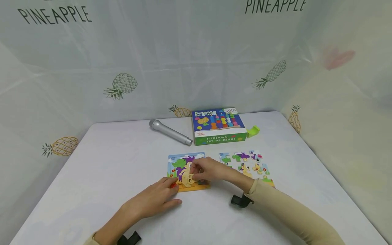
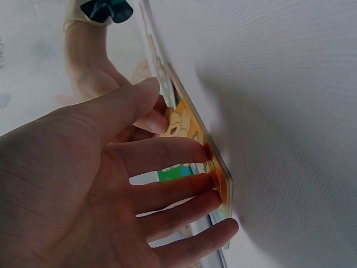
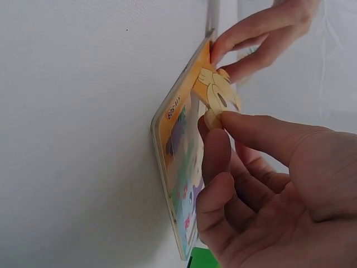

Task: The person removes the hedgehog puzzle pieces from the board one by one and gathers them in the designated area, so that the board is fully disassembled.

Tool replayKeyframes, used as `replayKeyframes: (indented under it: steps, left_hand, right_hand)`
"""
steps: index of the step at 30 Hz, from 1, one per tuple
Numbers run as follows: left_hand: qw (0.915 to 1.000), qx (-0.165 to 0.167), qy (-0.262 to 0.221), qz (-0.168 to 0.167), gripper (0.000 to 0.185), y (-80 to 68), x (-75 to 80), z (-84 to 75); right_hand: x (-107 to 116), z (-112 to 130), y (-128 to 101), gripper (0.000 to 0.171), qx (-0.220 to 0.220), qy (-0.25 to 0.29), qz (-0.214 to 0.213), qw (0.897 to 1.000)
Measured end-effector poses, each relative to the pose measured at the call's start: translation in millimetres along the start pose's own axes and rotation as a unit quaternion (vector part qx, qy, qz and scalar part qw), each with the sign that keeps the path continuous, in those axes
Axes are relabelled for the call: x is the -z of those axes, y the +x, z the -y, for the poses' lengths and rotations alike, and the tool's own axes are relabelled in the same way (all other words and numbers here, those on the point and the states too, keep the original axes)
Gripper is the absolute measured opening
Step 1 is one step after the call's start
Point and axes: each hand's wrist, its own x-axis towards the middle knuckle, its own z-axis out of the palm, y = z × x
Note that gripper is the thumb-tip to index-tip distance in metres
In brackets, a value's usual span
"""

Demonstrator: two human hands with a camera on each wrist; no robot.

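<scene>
A colourful picture puzzle board, with a hedgehog-like character, lies on the table in front of me. My left hand rests its extended fingertips on the board's near left corner, with the thumb held apart. Over the board's right half, my right hand pinches a yellow puzzle piece between thumb and index finger. That piece looks tilted in the right wrist view, its far side low against the board. Several loose puzzle pieces lie right of the board, some hidden behind the right forearm.
Behind the board lie a grey microphone and a bead-set box. A bright green object sits against the box's right side. Pineapple-printed sheeting hangs around the white table.
</scene>
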Motion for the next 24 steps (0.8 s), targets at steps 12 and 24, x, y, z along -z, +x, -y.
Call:
replayKeyframes:
  steps: [12,24]
  left_hand:
    - [1.0000,-0.001,0.002,0.000,0.052,1.6,-1.7,0.8]
    - [0.9999,0.003,0.004,-0.011,0.050,1.5,-0.6,-0.6]
  right_hand:
    - [19.4,-12.6,-23.5,0.010,0.015,0.029,-0.006,0.999]
    - [47.1,-58.8,-85.2,0.015,-0.037,0.034,-0.018,0.999]
